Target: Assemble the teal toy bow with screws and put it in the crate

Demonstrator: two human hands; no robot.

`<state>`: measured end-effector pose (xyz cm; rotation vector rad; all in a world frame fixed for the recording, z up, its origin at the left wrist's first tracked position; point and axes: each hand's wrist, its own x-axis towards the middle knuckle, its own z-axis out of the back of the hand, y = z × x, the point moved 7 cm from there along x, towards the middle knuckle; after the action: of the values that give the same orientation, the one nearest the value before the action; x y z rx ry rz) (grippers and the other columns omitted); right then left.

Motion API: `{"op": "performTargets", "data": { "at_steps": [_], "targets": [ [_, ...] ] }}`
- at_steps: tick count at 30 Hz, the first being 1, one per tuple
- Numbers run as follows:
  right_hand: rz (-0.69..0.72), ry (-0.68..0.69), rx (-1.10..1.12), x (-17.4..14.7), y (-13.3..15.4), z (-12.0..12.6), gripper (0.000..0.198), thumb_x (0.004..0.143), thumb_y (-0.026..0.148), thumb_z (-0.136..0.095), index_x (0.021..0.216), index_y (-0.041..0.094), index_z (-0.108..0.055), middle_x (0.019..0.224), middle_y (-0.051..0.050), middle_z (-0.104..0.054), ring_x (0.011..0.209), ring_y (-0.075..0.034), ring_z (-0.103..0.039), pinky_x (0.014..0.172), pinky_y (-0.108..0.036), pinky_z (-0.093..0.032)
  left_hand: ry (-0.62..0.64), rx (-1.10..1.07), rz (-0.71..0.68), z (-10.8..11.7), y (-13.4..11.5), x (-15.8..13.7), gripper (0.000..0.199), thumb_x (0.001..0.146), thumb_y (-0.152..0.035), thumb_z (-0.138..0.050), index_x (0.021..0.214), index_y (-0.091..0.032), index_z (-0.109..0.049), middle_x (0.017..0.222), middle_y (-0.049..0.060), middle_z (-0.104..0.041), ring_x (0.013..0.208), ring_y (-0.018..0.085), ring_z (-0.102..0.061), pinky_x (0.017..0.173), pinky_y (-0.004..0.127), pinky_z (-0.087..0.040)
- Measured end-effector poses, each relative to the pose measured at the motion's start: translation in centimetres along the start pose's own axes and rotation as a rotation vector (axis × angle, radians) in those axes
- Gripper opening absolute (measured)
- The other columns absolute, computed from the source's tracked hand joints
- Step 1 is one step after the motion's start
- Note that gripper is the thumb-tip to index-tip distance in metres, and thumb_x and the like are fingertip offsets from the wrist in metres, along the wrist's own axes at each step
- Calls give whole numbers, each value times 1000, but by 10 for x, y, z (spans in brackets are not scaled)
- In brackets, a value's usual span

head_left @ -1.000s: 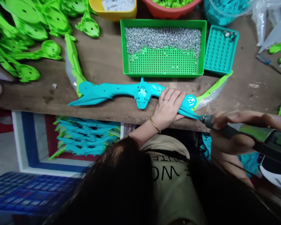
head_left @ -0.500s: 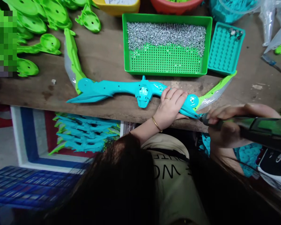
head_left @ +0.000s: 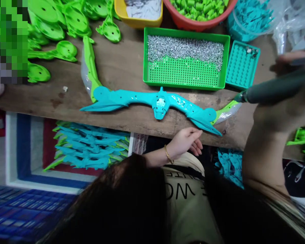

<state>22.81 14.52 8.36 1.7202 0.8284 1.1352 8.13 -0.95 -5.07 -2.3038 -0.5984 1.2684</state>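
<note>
A turquoise toy bow (head_left: 139, 97) with green-and-clear curved tips lies across the wooden bench (head_left: 127, 118), its studded centre piece facing up. My left hand (head_left: 186, 140) is off the bow, by the bench's front edge just below its right end. Its fingers are loosely curled and slightly apart, with nothing visible in them. On the right, my right hand (head_left: 274, 110) grips a dark electric screwdriver (head_left: 266, 89), blurred by motion. The driver's tip appears over the bow's right green tip; whether they touch I cannot tell. Part of this hand is hidden behind the tool.
Behind the bow stand a green tray (head_left: 186, 86) of screws and a small turquoise tray (head_left: 241, 67). Farther back are a yellow bin (head_left: 138, 22), a red bowl (head_left: 205, 25) and a clear tub (head_left: 251, 27). Green parts (head_left: 76, 22) pile up left. A crate (head_left: 22, 152) below holds several bows.
My left hand has let go of the bow and drawn back toward me. My right hand has lifted the screwdriver away from the bow's lower right point, upward and rightward.
</note>
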Motion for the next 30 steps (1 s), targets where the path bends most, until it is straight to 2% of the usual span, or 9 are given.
{"op": "performTargets", "data": {
  "at_steps": [2,3,6,9,14,17,20,25,30],
  "targets": [
    [229,57,26,16,4,-23,29,73,52,-74,88,27,-70,105,3,-66,82,-15,-67,68,-31,-57,2,-159,51,-8,2,8,26,96,-44,-47,93,-18,-45,59,1,-62,48,15,-64,45,22,-51],
    [291,93,52,22,1,-34,27,77,48,-73,93,27,-70,101,2,-68,79,-15,-68,67,-32,-57,-7,-197,43,-11,0,11,25,96,-43,-47,93,-18,-45,58,1,-63,48,15,-64,45,23,-52],
    [317,117,161,35,-20,-56,26,79,37,-75,101,26,-65,93,3,-69,66,-12,-67,56,-29,-55,-55,-274,-9,-13,-5,17,26,94,-43,-51,100,-19,-44,58,0,-63,49,16,-65,47,24,-55],
    [356,26,120,40,-42,-61,31,77,44,-76,91,22,-59,81,4,-66,47,-8,-57,44,-25,-45,-107,-333,-73,-9,-3,15,34,88,-49,-59,96,-17,-47,59,-1,-62,50,15,-65,47,24,-55],
    [306,-119,-87,46,-77,-64,37,88,50,-59,111,23,-51,84,5,-57,51,-7,-55,51,-26,-44,-185,-333,-110,5,5,3,48,77,-58,-68,82,-15,-48,59,-1,-60,49,14,-63,45,23,-53],
    [388,-127,-21,47,-80,-69,45,80,61,-63,96,20,-54,78,5,-56,49,-6,-52,48,-24,-39,-198,-316,-76,13,7,-5,52,76,-63,-67,83,-16,-47,59,-1,-62,48,14,-63,45,22,-53],
    [383,-119,-46,47,-81,-75,51,74,68,-64,83,19,-54,76,3,-55,50,-6,-50,46,-24,-38,-113,-295,-6,8,11,-6,55,74,-65,-69,88,-15,-50,61,0,-64,51,14,-66,49,22,-55],
    [344,-172,-176,43,-82,-75,61,74,81,-52,86,22,-50,79,-2,-53,52,-9,-47,46,-29,-39,120,-320,172,-28,28,1,50,77,-54,-73,101,-14,-56,63,1,-66,55,14,-67,56,24,-56],
    [287,-96,-150,45,-95,-75,59,75,80,-56,91,24,-47,86,-3,-53,55,-9,-46,52,-32,-43,116,-369,252,-52,34,14,30,91,-43,-59,91,-14,-55,58,1,-63,49,12,-64,50,21,-52]
  ]
}}
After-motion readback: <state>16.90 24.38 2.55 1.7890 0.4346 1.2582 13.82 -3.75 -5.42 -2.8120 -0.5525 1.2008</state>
